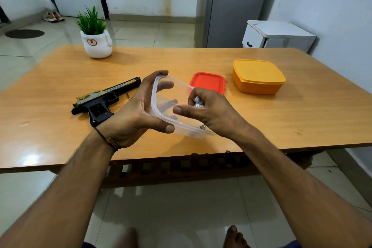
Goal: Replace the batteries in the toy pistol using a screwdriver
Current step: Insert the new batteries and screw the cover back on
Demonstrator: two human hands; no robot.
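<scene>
**Batteries Picked From the Tilted Tub**

The left hand (130, 115) gripped a tilted clear tub (154, 94), fingers over its far rim and thumb on the near one. The right hand (209, 110) was closed on small batteries (198, 101) just inside. They looked light, smooth and apt to roll, so they were best pinched across their sides. The toy pistol (100, 100) lay on the desk (201, 58) just left of the left fingers. A red lid (208, 83) sat just beyond the right fingers, and the widest room seemed to be to their right.

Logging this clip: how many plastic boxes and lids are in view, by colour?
Clear: 1, the clear box, held in the left hand
Red: 1, the red lid, lying loose
Orange: 2, the orange box and the orange lid shut on it
Total: 4
</scene>
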